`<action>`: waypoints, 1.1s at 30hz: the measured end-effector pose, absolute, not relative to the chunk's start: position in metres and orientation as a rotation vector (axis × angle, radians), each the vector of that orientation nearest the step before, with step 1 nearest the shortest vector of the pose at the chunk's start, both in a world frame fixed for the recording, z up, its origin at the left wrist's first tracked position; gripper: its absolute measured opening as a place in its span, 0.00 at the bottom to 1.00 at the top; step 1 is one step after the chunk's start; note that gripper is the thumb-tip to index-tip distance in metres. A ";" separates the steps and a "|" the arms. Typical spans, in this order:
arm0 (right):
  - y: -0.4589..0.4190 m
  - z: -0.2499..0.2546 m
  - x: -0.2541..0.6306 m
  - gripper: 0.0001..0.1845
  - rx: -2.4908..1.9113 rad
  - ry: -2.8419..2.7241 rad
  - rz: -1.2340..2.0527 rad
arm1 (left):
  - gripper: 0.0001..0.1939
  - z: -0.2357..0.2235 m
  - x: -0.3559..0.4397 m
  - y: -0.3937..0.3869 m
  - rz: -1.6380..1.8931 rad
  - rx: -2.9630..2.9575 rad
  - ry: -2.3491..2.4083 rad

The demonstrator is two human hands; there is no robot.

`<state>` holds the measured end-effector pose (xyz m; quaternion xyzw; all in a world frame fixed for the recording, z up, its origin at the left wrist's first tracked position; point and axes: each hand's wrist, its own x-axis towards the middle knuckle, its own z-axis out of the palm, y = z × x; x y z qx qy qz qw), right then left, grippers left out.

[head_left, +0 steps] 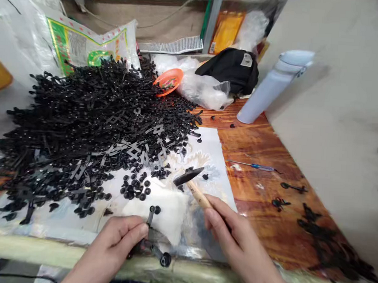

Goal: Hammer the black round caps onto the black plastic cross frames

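The left hand [119,237] pinches a black part [150,218] near the table's [255,147] front edge — the right hand [227,225] grips a hammer [193,188] by its handle, head farther back from that edge.

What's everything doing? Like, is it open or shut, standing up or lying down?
Left hand: pinching a black part
Right hand: closed round the hammer
Hammer: held by its wooden handle
Pile: heaped up, loose
Bowl: tilted
Bottle: standing, lid on
Blue tool: lying down
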<state>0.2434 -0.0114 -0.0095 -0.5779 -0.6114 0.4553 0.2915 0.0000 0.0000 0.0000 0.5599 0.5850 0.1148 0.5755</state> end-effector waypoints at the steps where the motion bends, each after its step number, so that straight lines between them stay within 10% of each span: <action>1: -0.012 -0.011 0.245 0.13 -1.530 -1.628 1.221 | 0.20 0.001 0.001 0.000 0.258 1.321 1.374; 33: -0.016 -0.011 0.252 0.12 -1.488 -1.588 1.239 | 0.24 -0.003 -0.001 0.004 0.213 1.370 1.432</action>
